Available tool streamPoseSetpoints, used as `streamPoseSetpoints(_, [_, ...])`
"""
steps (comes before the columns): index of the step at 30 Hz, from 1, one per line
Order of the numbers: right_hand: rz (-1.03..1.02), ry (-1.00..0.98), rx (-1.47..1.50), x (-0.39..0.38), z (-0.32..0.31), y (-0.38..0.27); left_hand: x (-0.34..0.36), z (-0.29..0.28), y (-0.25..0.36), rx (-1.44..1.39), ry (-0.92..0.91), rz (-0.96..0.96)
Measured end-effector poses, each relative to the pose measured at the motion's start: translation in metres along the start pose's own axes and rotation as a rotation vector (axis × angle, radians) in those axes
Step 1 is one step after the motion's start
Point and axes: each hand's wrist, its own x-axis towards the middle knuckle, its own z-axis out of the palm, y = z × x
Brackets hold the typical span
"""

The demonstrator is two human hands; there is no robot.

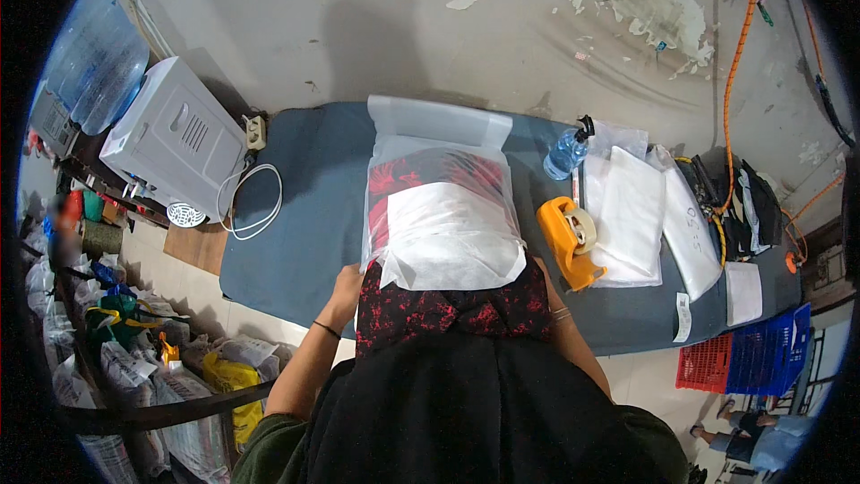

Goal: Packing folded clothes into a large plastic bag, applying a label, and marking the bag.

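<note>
Bent fingers of the left hand [347, 289] meet the near left edge of a clear bag [439, 128]; whether they clamp film or cloth, I cannot tell. Mid-table, the bag covers part of a red-and-black garment [394, 330], with a white sheet [448, 233] over it. Cloth should be light and floppy, film slippery, the sheet easily creased: best held by both sides, near the mouth. The right hand [541, 280] is mostly hidden at the right edge, its grip unclear. Farther right, a white packet [685, 246] bears dark handwritten marks, and a small pale label [683, 317] is too small to read.
</note>
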Motion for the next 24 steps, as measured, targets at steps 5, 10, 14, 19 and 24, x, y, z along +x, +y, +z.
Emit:
streamPoseSetpoints(5, [-0.533, 0.259, 0.500, 0.021, -0.021, -0.026, 0.009, 0.013, 0.025, -0.356, 0.300, 0.477])
streamPoseSetpoints(10, [-0.413, -0.342, 0.706, -0.016, -0.073, -0.032, -0.041, -0.018, 0.034, -0.386, -0.164, 0.417])
streamPoseSetpoints(14, [0.024, -0.524, 0.954, -0.020, -0.096, -0.078, -0.039, -0.013, 0.059, -0.460, -0.188, 0.317])
streamPoseSetpoints(19, [-0.748, 0.213, -0.070, -0.063, -0.064, -0.087, -0.065, 0.003, 0.053, 0.038, 0.036, 0.468])
streamPoseSetpoints(24, [-0.764, 0.530, -0.066, -0.068, -0.052, -0.071, -0.064, -0.015, 0.051, -0.464, -0.357, 0.204])
